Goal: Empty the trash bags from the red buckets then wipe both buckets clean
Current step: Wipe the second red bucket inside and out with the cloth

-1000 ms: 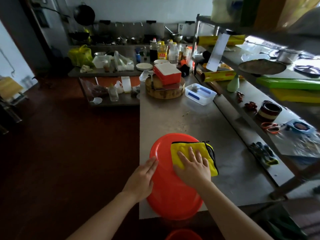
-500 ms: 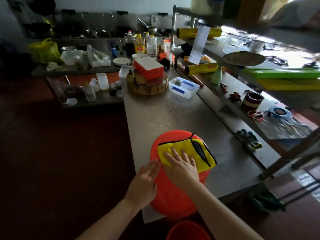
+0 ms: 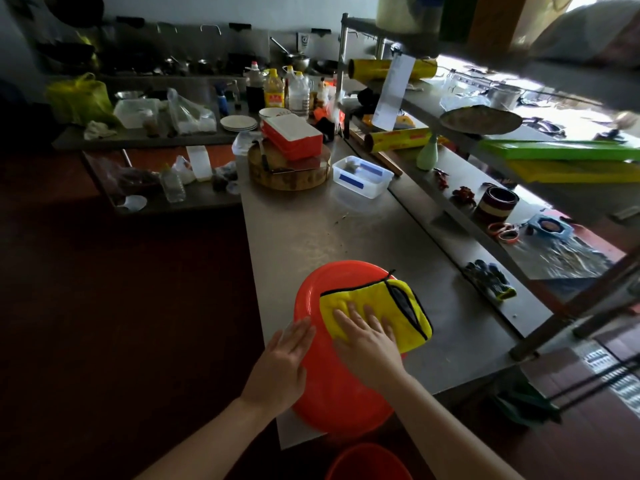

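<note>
A red bucket point(image 3: 341, 393) stands upside down at the near corner of the steel counter point(image 3: 311, 233), its flat bottom facing up. A yellow cloth point(image 3: 398, 306) with black edging lies on that bottom. My right hand point(image 3: 369, 336) presses flat on the cloth with straight fingers. My left hand point(image 3: 280, 365) rests flat against the bucket's left side, steadying it. The rim of a second red bucket point(image 3: 369, 462) shows on the floor at the bottom edge of the view.
Further along the counter stand a clear plastic tub point(image 3: 362, 176), a round wooden chopping block point(image 3: 289, 171) and a red box point(image 3: 292, 136). A steel shelf rack point(image 3: 485, 216) with clutter runs along the right. Dark floor lies to the left.
My right hand has slid the yellow cloth back towards me and a little left over the bucket's bottom. The camera has swung left. My left hand stays on the bucket's side.
</note>
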